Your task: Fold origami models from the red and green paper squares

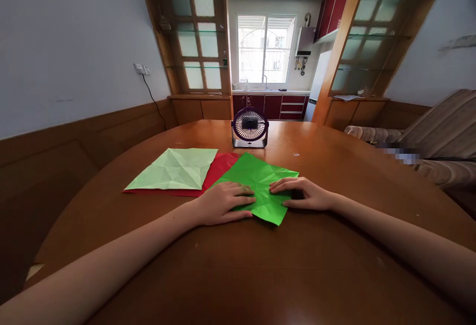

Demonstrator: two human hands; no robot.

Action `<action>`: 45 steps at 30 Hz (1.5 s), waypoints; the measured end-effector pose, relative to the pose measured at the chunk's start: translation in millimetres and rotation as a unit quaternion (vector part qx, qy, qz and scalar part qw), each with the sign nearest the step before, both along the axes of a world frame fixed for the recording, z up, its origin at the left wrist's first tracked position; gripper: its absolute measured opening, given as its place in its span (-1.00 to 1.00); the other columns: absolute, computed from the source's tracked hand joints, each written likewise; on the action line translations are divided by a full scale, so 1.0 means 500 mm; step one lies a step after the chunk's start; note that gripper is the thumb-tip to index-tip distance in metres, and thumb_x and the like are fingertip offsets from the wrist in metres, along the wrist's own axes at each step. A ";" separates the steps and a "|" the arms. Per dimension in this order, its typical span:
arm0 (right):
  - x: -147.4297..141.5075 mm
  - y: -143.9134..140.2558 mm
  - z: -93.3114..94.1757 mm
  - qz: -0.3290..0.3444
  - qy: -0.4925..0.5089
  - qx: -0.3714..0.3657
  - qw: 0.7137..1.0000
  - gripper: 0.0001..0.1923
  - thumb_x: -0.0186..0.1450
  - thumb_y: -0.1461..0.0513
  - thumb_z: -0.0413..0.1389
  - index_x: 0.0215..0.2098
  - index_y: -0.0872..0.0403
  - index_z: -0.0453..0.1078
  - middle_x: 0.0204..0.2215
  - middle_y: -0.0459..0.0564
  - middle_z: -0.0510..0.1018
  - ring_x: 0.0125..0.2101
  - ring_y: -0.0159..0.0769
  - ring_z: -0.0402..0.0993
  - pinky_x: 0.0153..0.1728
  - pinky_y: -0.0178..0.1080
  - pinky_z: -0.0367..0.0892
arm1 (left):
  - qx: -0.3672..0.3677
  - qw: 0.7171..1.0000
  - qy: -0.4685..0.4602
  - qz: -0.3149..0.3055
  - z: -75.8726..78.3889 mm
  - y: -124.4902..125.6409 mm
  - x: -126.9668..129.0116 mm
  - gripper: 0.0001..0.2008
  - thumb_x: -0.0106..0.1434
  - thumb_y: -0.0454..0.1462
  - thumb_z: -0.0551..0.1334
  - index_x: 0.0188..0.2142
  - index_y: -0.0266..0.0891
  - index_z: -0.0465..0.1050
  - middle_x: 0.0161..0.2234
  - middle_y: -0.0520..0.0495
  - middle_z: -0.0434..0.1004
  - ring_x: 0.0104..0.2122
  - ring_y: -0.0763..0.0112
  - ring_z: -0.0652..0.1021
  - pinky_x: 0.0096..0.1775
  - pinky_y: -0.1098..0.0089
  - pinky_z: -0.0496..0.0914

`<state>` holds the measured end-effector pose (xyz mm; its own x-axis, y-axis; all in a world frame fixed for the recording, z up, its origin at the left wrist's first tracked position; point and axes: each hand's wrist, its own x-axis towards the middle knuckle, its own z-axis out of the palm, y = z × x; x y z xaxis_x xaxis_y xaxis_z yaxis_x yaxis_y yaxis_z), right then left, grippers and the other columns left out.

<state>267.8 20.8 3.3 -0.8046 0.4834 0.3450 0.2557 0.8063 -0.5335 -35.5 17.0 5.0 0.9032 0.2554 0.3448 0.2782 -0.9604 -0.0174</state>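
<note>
A bright green sheet of paper (256,176), marked with creases that meet near its middle, lies on the table between my hands. My left hand (223,203) rests flat over its left corner, fingers stretched out. On the right side of the sheet, my right hand (301,192) touches the paper with its fingertips, the fingers slightly bent and the thumb apart. To the left lies a pale green creased sheet (174,168) on top of red paper (222,166). The left corner of the bright green sheet is hidden under my left hand.
A small dark desk fan (249,125) stands behind the papers on the rounded wooden table (238,275). A striped sofa (442,131) is at the right. Wooden cabinets (201,106) and a kitchen window (266,49) are at the back.
</note>
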 end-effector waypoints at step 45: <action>-0.047 -0.021 -0.026 -0.246 -0.011 0.109 0.963 -0.95 0.20 0.29 0.12 -0.42 0.09 0.31 -0.33 0.02 0.38 -0.28 -0.24 0.33 -0.22 -0.17 0.31 | -0.070 0.989 0.012 0.127 -0.007 -0.005 0.037 -0.64 0.40 -0.23 0.03 0.13 -0.09 0.38 0.15 -0.06 0.39 0.09 0.17 0.41 0.07 0.14 0.28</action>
